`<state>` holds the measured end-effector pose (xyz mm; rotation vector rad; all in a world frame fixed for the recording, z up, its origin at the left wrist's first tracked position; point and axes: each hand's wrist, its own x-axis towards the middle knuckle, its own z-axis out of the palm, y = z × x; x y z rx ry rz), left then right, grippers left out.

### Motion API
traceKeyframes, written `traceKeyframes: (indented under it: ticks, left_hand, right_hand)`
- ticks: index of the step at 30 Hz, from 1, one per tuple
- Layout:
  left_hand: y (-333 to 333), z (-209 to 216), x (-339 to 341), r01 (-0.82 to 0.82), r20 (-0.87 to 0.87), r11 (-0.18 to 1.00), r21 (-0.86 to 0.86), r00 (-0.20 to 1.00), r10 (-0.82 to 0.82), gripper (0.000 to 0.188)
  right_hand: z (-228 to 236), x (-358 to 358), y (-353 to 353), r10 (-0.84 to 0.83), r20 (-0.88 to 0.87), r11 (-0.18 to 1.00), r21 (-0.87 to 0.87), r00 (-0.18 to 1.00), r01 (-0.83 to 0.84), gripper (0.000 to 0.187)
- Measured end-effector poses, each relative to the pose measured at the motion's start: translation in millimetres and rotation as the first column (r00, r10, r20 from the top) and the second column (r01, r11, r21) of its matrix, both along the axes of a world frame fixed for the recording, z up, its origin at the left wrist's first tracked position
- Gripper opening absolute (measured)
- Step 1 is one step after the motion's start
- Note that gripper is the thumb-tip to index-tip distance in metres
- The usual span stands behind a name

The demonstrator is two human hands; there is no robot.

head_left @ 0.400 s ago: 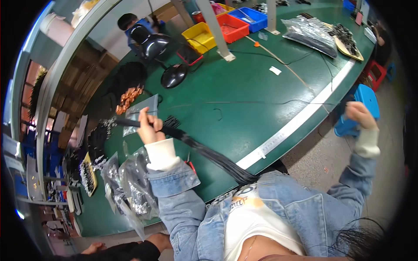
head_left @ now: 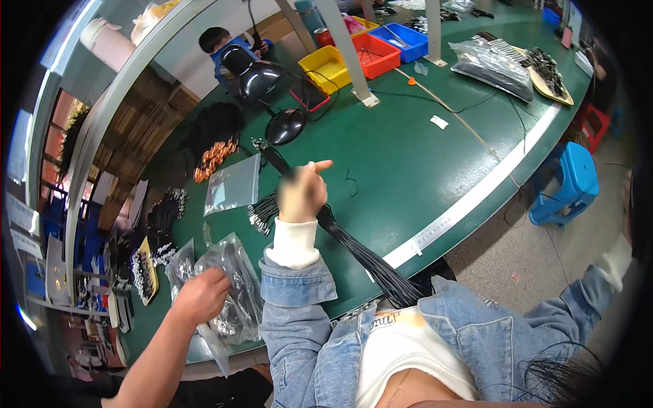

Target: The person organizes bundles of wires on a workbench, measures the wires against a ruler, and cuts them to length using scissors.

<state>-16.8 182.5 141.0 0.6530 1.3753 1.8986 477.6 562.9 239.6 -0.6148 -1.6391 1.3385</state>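
The left hand (head_left: 301,196) is lying over one long bundle of black cables (head_left: 366,253), near the middle of the desk (head_left: 408,170). One of its fingers (head_left: 324,164) is sticking out to the side; the others are blurring, so I cannot tell how far they are closing or whether they are gripping. The bundle is running beneath the hand, its far end resting on the desk and its near end reaching the person's lap. A second black bundle with silver tips (head_left: 265,208) is lying just beside the wrist.

The right hand (head_left: 626,228) is hanging away from the desk at the dark rim, its finger opening and any hold impossible to tell.

One co-worker's hand (head_left: 204,296) is reaching over at least two clear bags (head_left: 238,262). One flat bag (head_left: 233,183) is lying beyond, near one copper-coloured cluster (head_left: 216,160). One black lamp (head_left: 286,127), one red tray (head_left: 375,58) and one blue tray (head_left: 403,42) are standing farther back. One blue stool (head_left: 578,173) is standing on the floor.
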Motion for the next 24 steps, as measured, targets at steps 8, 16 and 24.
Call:
traceKeyframes:
  ticks: [8, 16, 24]
  left_hand:
    - [46.6, 5.5, 68.7, 0.446, 0.142, 0.888, -0.109, 0.891, -0.430, 0.048]
    - [57.5, -6.2, 71.1, 0.198, 0.029, 0.966, -0.169, 0.980, -0.196, 0.028]
    - [39.3, -15.8, 17.3, 0.018, 0.248, 0.981, 0.192, 0.967, -0.066, 0.027]
  right_hand:
    - [-39.9, -220.2, -105.6, 0.438, 0.336, 0.870, 0.076, 0.834, -0.487, 0.024]
    - [-78.5, -282.8, -193.5, 0.627, 0.552, 0.516, 0.235, 0.550, -0.824, 0.012]
    - [-122.2, -195.8, -163.6, 0.794, 0.540, 0.405, -0.131, 0.277, -0.905, 0.019]
